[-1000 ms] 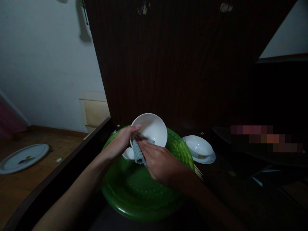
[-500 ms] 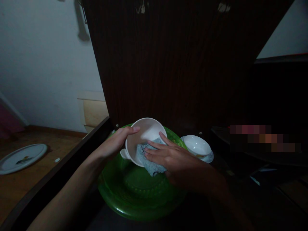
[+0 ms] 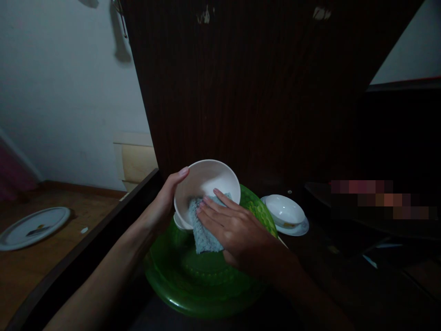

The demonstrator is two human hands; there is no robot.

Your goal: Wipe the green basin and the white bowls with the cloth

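Note:
A white bowl (image 3: 206, 174) with a small tab handle is tilted toward me over a green plastic basin (image 3: 203, 303). My left hand (image 3: 167, 195) grips its left side, thumb on the rim and the other fingers hidden behind. Against the bowl's inner wall my right hand (image 3: 234, 225) presses a light blue fluffy cloth (image 3: 206, 239), its fingers stretched over the fabric. Part of the cloth hangs over the near rim.
To the right of the basin, a smaller white bowl (image 3: 284, 210) rests on a plate (image 3: 303, 227). A dark wooden panel (image 3: 258, 101) rises behind. On the floor at left lies an oval white lid or tray (image 3: 51, 218).
The bowl has risen slightly and shifted a little left with my left hand. My right hand and the cloth have slid left inside it, and more cloth hangs below the rim.

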